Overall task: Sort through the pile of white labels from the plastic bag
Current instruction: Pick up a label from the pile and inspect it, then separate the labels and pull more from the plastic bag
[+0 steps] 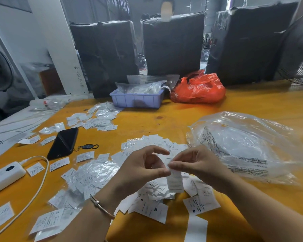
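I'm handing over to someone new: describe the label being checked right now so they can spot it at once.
Start at the big clear bag on the right of the yellow table; just left of it lies the label pile. Above the pile, the left hand and right hand pinch one label. It alone hangs upright, off the table.

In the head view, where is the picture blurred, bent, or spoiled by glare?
Head view: wide-angle lens bends the white pillar and yellow table edge; glare whitens the clear plastic bag; the far right edge smears; the hands, left and right, pinching a white label, are fairly sharp.
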A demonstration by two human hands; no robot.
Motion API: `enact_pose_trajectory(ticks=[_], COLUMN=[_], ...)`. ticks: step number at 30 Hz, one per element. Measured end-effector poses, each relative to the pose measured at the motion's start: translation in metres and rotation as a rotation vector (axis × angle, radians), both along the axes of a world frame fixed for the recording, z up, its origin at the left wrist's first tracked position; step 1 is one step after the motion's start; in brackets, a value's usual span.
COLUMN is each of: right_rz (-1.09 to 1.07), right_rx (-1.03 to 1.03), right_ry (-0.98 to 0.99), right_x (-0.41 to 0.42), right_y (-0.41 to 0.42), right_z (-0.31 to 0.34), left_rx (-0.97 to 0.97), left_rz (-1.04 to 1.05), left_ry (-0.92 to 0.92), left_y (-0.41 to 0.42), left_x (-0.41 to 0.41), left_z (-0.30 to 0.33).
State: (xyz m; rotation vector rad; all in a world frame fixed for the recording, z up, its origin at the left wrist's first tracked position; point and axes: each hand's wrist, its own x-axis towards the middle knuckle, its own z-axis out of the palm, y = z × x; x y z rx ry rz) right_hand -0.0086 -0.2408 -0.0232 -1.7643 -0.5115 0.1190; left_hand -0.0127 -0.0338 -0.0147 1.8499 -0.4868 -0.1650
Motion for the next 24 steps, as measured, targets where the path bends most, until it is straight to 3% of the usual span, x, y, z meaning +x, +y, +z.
enact_pose_trajectory(ticks=[10,24], right_rz=[-0.111,-0.118], right_rx=[0.167,0.133], right_ry=[-0.054,-0.109], right_x=[-0.0032,-0.0068], right_y=[0.0015,0.0053], right_z=[0.0012,0.003], left_rx=[-0.14,-0.217], left_rz=[0.115,0.063], left_ry=[0.16,0.12], left_y=[-0.001,-0.0056], left_x=[0.0014,-0.001], left_z=[0.0005,0.0008])
